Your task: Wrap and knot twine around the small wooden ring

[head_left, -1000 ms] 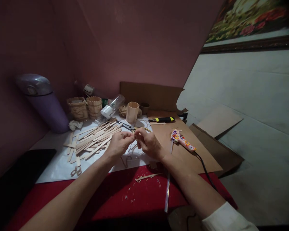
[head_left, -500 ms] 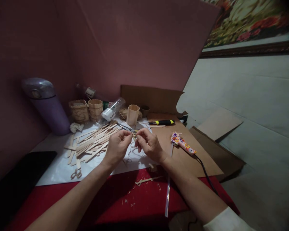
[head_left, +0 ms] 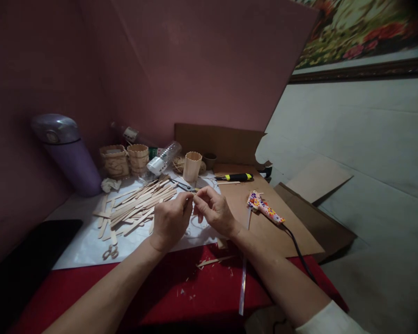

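My left hand (head_left: 171, 221) is closed in a pinch, its fingertips meeting those of my right hand (head_left: 214, 211), also pinched. Between them is a thin piece of twine (head_left: 194, 195), mostly covered by the fingers; pale strands curl below on the white paper (head_left: 83, 248). Just beyond the fingertips lie scissors (head_left: 183, 185), partly hidden. Left of my left hand is a loose heap of wooden craft sticks (head_left: 135, 208). A small twine bow (head_left: 110, 252) rests near the paper's front edge. Behind the hands stands a cup made of craft sticks (head_left: 192, 167).
A floral glue gun (head_left: 264, 207) with a black cord lies on cardboard (head_left: 292, 241) at right, its clear glue stick (head_left: 243, 283) pointing forward. A utility knife (head_left: 237, 177) is behind it. At back left stand a purple bottle (head_left: 69, 155), two decorated cups (head_left: 125, 160) and a plastic bottle (head_left: 164, 158).
My left hand has turned with its knuckles more upward, and its fingertips have come closer to the right ones. The small loop between them is now less visible.
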`<action>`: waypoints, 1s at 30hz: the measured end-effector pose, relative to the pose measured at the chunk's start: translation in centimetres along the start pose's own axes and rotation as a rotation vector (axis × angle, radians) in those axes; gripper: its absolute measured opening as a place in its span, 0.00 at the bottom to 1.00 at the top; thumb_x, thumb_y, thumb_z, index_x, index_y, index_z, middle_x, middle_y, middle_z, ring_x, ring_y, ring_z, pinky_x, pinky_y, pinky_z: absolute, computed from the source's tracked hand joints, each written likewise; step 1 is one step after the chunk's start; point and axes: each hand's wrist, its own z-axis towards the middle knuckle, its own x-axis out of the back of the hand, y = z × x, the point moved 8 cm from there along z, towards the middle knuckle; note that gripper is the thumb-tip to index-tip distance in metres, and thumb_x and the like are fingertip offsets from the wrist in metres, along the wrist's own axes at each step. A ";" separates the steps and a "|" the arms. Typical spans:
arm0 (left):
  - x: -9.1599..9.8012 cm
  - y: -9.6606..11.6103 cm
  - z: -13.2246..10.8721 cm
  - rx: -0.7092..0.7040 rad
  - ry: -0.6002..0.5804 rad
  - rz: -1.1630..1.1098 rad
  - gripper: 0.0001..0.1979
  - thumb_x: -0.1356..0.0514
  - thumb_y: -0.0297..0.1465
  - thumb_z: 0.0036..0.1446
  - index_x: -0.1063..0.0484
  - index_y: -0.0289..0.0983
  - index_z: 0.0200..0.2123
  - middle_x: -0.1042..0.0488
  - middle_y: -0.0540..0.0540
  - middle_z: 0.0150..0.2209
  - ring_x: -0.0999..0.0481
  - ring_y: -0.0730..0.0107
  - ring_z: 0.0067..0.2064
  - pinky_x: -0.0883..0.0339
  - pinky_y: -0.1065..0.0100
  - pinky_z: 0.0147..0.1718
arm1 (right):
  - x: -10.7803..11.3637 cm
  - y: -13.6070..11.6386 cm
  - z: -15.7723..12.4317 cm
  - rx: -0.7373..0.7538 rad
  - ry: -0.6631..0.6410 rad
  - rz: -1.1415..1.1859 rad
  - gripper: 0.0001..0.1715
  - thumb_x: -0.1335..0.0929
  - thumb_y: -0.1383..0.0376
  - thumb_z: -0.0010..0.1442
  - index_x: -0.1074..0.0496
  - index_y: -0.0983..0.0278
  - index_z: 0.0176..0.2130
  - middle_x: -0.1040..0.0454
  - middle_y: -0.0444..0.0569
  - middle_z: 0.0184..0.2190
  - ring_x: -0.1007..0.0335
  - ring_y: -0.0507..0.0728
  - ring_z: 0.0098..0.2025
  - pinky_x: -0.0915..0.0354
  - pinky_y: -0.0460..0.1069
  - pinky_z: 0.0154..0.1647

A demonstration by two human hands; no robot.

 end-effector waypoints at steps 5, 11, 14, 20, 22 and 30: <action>0.1 0.0 -0.1 0.029 0.004 -0.099 0.08 0.43 0.32 0.54 0.25 0.40 0.33 0.27 0.45 0.25 0.28 0.66 0.30 0.44 0.72 0.31 | 0.0 0.2 0.1 0.017 0.007 0.005 0.12 0.38 0.56 0.62 0.39 0.63 0.34 0.32 0.39 0.20 0.37 0.47 0.17 0.40 0.42 0.18; -0.7 -0.7 0.5 0.161 -0.048 -0.480 0.07 0.43 0.32 0.52 0.25 0.37 0.30 0.27 0.48 0.24 0.32 0.71 0.25 0.42 0.72 0.28 | 0.1 0.3 0.0 0.067 0.005 -0.039 0.08 0.39 0.60 0.63 0.38 0.62 0.36 0.33 0.39 0.20 0.37 0.47 0.17 0.39 0.42 0.19; -1.2 -1.1 0.7 0.258 -0.103 -0.650 0.07 0.41 0.32 0.49 0.27 0.35 0.26 0.28 0.48 0.24 0.33 0.72 0.26 0.42 0.73 0.25 | 0.3 -0.3 -0.3 0.153 -0.008 -0.180 0.05 0.39 0.64 0.62 0.37 0.62 0.37 0.32 0.41 0.23 0.37 0.47 0.20 0.38 0.43 0.22; -2.6 -1.7 0.2 0.523 -0.221 -0.927 0.10 0.38 0.36 0.46 0.30 0.34 0.25 0.42 0.56 0.13 0.48 0.82 0.15 0.57 0.75 0.14 | 0.4 -1.3 -0.6 0.293 -0.025 -0.434 0.05 0.40 0.66 0.61 0.36 0.61 0.38 0.32 0.45 0.26 0.36 0.49 0.24 0.37 0.45 0.27; -3.0 -1.7 0.0 0.596 -0.254 -1.021 0.11 0.36 0.36 0.45 0.32 0.34 0.25 0.45 0.58 0.12 0.51 0.83 0.14 0.61 0.76 0.13 | 0.4 -1.5 -0.6 0.321 -0.024 -0.456 0.06 0.40 0.67 0.61 0.35 0.61 0.39 0.32 0.45 0.27 0.36 0.50 0.24 0.38 0.46 0.28; -3.7 -1.8 -0.3 0.711 -0.356 -1.164 0.12 0.35 0.33 0.44 0.32 0.33 0.29 0.50 0.61 0.11 0.56 0.86 0.13 0.65 0.77 0.14 | 0.7 -1.9 -0.4 0.381 -0.022 -0.450 0.08 0.40 0.67 0.62 0.34 0.62 0.41 0.31 0.46 0.26 0.36 0.50 0.25 0.38 0.46 0.29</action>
